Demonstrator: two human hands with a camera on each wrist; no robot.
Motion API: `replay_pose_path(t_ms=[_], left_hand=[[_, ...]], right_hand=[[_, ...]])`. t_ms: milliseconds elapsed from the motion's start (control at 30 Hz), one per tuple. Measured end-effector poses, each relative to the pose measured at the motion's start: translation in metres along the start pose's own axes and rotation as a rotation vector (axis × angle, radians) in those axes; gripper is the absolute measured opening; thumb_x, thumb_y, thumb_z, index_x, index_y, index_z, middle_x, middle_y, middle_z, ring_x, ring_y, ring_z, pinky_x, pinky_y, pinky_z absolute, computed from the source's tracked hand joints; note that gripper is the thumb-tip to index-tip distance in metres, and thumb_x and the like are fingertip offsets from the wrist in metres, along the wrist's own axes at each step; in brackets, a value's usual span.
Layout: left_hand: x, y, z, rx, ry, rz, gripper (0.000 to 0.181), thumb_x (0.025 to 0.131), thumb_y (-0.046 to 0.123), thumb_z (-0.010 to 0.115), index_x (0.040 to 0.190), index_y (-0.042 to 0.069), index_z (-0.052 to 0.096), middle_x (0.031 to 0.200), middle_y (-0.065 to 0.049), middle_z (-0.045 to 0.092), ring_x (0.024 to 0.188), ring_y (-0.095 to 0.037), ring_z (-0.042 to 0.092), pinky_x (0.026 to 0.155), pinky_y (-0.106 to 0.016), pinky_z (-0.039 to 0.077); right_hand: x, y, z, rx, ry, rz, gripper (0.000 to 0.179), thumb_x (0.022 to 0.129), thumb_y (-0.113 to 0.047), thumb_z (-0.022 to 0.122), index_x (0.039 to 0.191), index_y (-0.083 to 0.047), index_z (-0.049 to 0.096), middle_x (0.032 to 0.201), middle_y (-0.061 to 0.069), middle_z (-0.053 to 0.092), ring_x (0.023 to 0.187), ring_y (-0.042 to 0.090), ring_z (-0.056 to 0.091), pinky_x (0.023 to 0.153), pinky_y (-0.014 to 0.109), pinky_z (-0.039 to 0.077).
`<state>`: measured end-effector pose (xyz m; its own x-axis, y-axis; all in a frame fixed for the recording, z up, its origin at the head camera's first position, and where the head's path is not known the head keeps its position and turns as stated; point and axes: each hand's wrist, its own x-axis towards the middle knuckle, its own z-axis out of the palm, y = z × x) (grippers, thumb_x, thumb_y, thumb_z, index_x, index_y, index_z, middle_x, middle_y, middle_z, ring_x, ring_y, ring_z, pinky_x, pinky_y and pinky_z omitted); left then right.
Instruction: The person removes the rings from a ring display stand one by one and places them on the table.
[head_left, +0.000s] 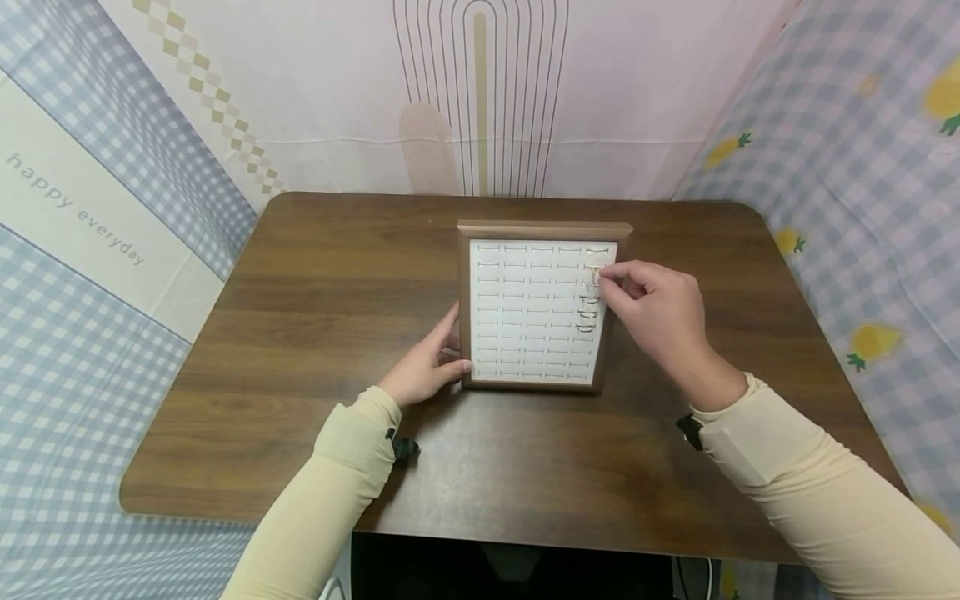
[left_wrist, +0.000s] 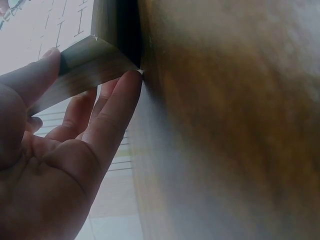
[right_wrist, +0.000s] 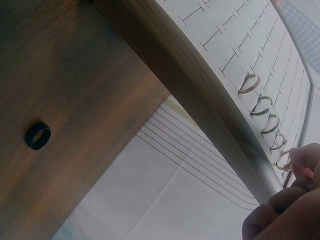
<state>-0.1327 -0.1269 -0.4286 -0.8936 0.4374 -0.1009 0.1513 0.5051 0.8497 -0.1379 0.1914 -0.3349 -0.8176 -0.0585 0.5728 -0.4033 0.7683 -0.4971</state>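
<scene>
A wooden-framed ring display board (head_left: 510,333) with a white slotted face stands tilted on the table. Several rings sit along its right column, among them a rose-gold-toned ring (right_wrist: 249,84) and a silver-toned ring (right_wrist: 270,124). My right hand (head_left: 663,312) pinches a gold ring (right_wrist: 284,161) between thumb and forefinger, against the board's face near the upper right. At the lower left of the frame, my left hand (head_left: 423,367) holds the edge, thumb on the front and fingers (left_wrist: 112,117) along the side and behind. How deep the gold ring sits is hidden by fingertips.
On the brown wooden table (head_left: 337,275), a loose black ring (right_wrist: 38,136) lies to the side of the board in the right wrist view. Patterned cloths hang behind the table and at both sides. A dark object shows below the table's front edge.
</scene>
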Motion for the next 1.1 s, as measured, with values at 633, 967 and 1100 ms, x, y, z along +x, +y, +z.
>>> replay_pose_path(t_ms=[633, 967, 1100], left_hand=[[0.0, -0.001, 0.0, -0.003, 0.001, -0.003, 0.093, 0.096, 0.012, 0.069, 0.163, 0.021, 0.005, 0.124, -0.026, 0.059, 0.115, -0.036, 0.064, 0.099, -0.046, 0.051], [0.0, -0.001, 0.001, -0.003, -0.003, -0.004, 0.093, 0.096, 0.012, 0.068, 0.163, 0.02, 0.004, 0.124, -0.026, 0.059, 0.115, -0.036, 0.064, 0.099, -0.046, 0.051], [-0.001, 0.001, 0.001, -0.001, -0.002, -0.005, 0.092, 0.097, 0.013, 0.068, 0.163, 0.02, 0.004, 0.125, -0.026, 0.059, 0.115, -0.036, 0.064, 0.098, -0.046, 0.051]], right_hand=[[-0.005, -0.003, -0.005, 0.001, 0.015, -0.026, 0.005, 0.085, -0.008, 0.075, 0.087, -0.007, 0.079, 0.053, -0.003, 0.04, 0.049, 0.014, 0.036, 0.051, 0.021, 0.028], [-0.012, 0.005, -0.01, -0.038, -0.025, 0.045, 0.006, 0.086, -0.013, 0.075, 0.085, -0.008, 0.078, 0.055, -0.003, 0.042, 0.051, 0.015, 0.04, 0.054, 0.022, 0.03], [-0.013, 0.009, -0.012, -0.052, -0.034, 0.066, 0.006, 0.085, -0.014, 0.075, 0.085, -0.009, 0.077, 0.055, -0.004, 0.042, 0.052, 0.013, 0.041, 0.055, 0.022, 0.032]])
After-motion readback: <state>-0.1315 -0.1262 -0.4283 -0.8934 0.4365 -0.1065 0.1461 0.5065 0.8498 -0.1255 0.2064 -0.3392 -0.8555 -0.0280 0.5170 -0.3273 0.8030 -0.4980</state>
